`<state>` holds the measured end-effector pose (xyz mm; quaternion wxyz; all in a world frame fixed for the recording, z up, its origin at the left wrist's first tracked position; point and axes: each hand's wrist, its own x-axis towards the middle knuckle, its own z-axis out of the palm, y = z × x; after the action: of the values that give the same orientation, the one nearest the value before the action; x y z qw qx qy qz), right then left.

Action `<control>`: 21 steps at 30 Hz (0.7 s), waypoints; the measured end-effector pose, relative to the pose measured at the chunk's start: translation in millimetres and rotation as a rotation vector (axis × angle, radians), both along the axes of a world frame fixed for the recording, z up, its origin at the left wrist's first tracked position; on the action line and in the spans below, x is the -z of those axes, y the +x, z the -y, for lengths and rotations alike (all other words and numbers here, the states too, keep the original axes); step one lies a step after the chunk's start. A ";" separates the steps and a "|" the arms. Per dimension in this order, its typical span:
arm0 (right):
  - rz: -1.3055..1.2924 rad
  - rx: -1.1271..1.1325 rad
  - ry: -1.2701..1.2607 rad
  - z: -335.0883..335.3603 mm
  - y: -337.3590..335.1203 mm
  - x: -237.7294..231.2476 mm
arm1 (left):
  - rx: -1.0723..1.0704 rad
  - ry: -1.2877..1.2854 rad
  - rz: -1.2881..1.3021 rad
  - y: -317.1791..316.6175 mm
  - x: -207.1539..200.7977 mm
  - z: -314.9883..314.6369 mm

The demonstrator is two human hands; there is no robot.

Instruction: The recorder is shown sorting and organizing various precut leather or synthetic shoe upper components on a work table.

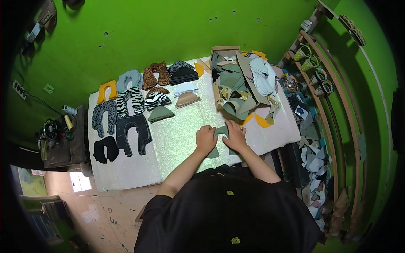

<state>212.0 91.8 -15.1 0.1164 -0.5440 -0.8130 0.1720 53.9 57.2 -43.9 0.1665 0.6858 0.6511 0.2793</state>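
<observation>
On the table [130,173] we have a box of scraps [244,67], stacks of cut pieces [122,131] to its left and, just past the right hand [236,135], orange scraps [261,121]. The green arched piece [221,131] lies near the front edge, partly under that hand and the left hand [206,138] — backs up, fingers bent, whether gripping or resting we cannot tell.

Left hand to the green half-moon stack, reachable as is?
Likely yes: only bare tabletop shows between the left hand and the green stack, though that hand is on the green curved piece and may need to leave it first.
</observation>
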 end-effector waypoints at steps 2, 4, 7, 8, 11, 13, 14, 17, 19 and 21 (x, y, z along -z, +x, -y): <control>0.053 -0.093 -0.008 -10.0 0.2 4.8 | 0.003 0.008 -0.007 0.5 -1.8 -1.3; 0.114 -0.177 -0.025 -19.1 1.0 8.5 | -0.011 0.013 0.006 0.3 -1.7 -3.4; 0.205 -0.215 -0.076 -24.0 -6.0 -0.8 | -0.017 0.001 0.000 -2.1 0.4 -1.8; 0.205 -0.220 -0.075 -24.0 -6.3 1.1 | -0.022 0.002 0.000 -1.3 -1.0 -1.3; 0.150 -0.163 0.007 -15.6 -5.4 18.1 | 0.083 0.124 0.018 0.5 -1.7 3.7; -0.005 -0.129 0.275 -10.4 -4.0 34.0 | 0.196 0.055 -0.231 3.1 11.1 11.2; -0.050 -0.174 0.299 -8.9 -3.1 29.4 | 0.217 -0.013 -0.211 2.2 13.6 13.4; -0.127 -0.249 0.274 -0.9 0.6 7.3 | 0.200 -0.011 -0.238 1.4 16.6 15.2; -0.092 -0.284 0.327 3.5 3.5 5.4 | 0.193 -0.024 -0.206 1.0 17.3 16.1; -0.188 -0.058 0.604 4.3 2.2 3.4 | 0.180 -0.074 -0.164 0.8 12.5 15.2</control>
<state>214.2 87.5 -18.5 0.3424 -0.4430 -0.8282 -0.0245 54.7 42.0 -56.3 0.1624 0.7553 0.6082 0.1821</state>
